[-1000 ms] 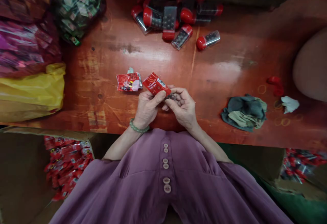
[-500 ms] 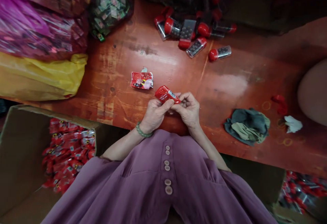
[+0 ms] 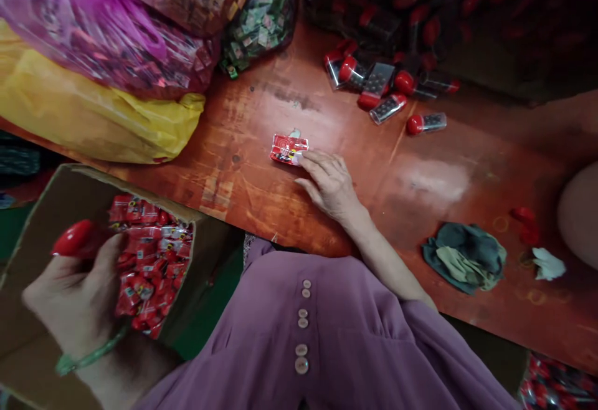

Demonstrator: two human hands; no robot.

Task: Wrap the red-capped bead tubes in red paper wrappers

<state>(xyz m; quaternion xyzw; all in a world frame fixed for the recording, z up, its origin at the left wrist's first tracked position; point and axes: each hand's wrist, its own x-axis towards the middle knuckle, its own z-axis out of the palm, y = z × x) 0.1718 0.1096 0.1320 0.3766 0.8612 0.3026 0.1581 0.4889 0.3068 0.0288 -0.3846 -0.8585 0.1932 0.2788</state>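
Note:
At the lower left, my left hand [image 3: 79, 298] wears a green bead bracelet and holds a glossy red packet [image 3: 80, 240] above an open cardboard box [image 3: 200, 242]. Inside the box lie many red packets [image 3: 147, 260]. My right hand [image 3: 329, 182] reaches over the reddish table, its fingers spread and its fingertips at the right edge of a flat red wrapper [image 3: 284, 148]. It touches that wrapper but does not grip it.
Clear tubes with red caps [image 3: 427, 123] lie at the table's back. Full plastic bags [image 3: 107, 117] stand back left. A dark cloth [image 3: 462, 257], a white scrap [image 3: 547, 265] and a red piece [image 3: 526, 223] lie right. Another box of red items is lower right.
My left hand has moved from the table to above the box with the red packet. My right hand has let go of the packet and reached to the flat wrapper. The view has shifted.

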